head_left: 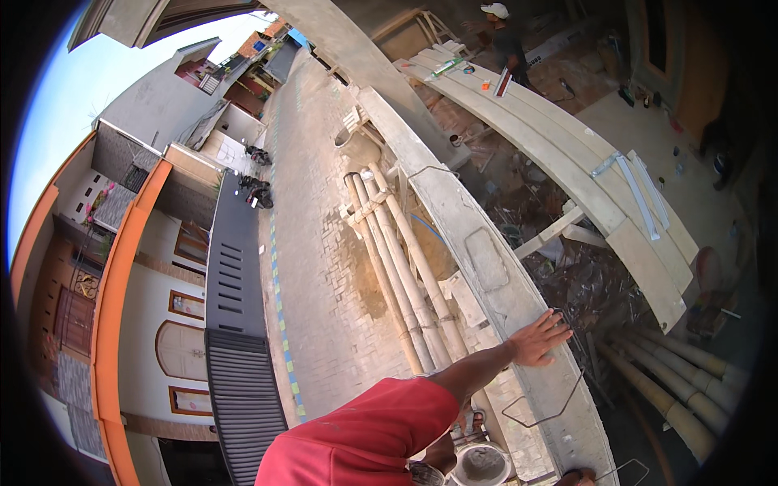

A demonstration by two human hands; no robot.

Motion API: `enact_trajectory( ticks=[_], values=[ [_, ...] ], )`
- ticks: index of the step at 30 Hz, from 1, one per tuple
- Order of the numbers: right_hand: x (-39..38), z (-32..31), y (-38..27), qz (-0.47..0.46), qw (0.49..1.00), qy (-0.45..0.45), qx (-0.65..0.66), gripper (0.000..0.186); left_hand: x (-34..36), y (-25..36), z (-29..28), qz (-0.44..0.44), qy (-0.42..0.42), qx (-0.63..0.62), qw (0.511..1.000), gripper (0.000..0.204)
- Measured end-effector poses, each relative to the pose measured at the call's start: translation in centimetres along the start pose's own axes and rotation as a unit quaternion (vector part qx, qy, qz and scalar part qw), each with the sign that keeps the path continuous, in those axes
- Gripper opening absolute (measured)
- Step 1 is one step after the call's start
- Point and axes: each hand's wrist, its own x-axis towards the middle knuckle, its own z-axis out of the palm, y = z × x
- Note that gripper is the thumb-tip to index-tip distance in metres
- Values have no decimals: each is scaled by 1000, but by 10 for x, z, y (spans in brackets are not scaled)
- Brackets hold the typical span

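My left hand (536, 340) is spread on a long grey concrete beam (486, 259), its arm in a red sleeve reaching from the lower middle. At the bottom edge, what looks like my right hand (579, 477) is on the same beam, mostly cut off, its fingers unclear. Bent wire loops (543, 417) stick out of the beam. Beside it, below my arm, sits a bucket of grey mortar (478, 463), with a sandaled foot (474, 421) just above it. Long bamboo poles (393, 251) lie lashed together to the left of the beam.
A paved lane (300, 202) runs past houses and parked motorbikes (255, 190). Right, beyond a drop, are a plank platform (551, 138) with tools and metal strips, more bamboo (664, 381), and another person (506, 57) in a white cap. An overhead concrete beam (348, 57) crosses above.
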Motion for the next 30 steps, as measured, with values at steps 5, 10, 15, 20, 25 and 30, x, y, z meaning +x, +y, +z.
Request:
enact_trajectory(
  ticks=[5,10,15,20,25,30],
  values=[
    [6,-1,3,7,1000,-10,-6,35,3,-2,4,-3,-12,-12,1000,81],
    [10,-1,6,11,1000,-23,-9,34,2,-4,7,-2,-7,-22,1000,80],
    [18,-2,9,16,999,-35,-13,33,5,-2,8,-4,-19,-22,1000,80],
    [24,-1,16,15,999,-44,-19,32,6,3,1,-16,-55,-19,998,81],
    [22,-6,28,14,998,-54,-23,32,-7,-1,3,-14,-33,-20,999,81],
    [24,-8,48,54,996,-61,-43,31,10,-13,-1,-5,-36,3,999,80]
  ],
)
